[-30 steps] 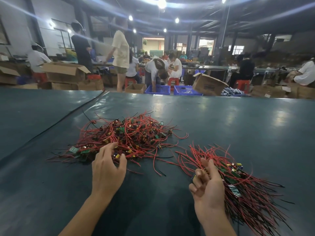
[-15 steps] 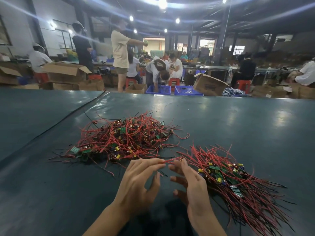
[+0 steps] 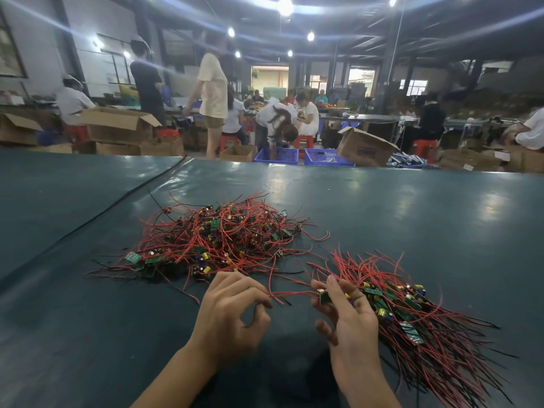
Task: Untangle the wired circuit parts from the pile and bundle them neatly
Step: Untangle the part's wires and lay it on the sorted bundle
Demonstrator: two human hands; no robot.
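Two heaps lie on the table (image 3: 412, 216): tangled pile (image 3: 217, 240) at frame centre, sorted bundle (image 3: 418, 319) lower right. Our left hand (image 3: 232, 316) pinches one red wire (image 3: 291, 294), stretched sideways to its board (image 3: 324, 298), which our right hand (image 3: 350, 319) grips beside the bundle.

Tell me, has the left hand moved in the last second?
Yes. The left hand left the tangled pile and shifted right, toward the right hand, pinching a red wire.

Dark teal tabletop (image 3: 412, 231), black seam (image 3: 117, 206) running across its left. Beyond the far edge: open cardboard box (image 3: 117, 125), tilted box (image 3: 363, 147), two blue crates (image 3: 276, 156), red stools (image 3: 424, 145). One person standing in a cream shirt (image 3: 210, 86), another bent over a crate (image 3: 276, 125). Ceiling lights (image 3: 285, 5) on.
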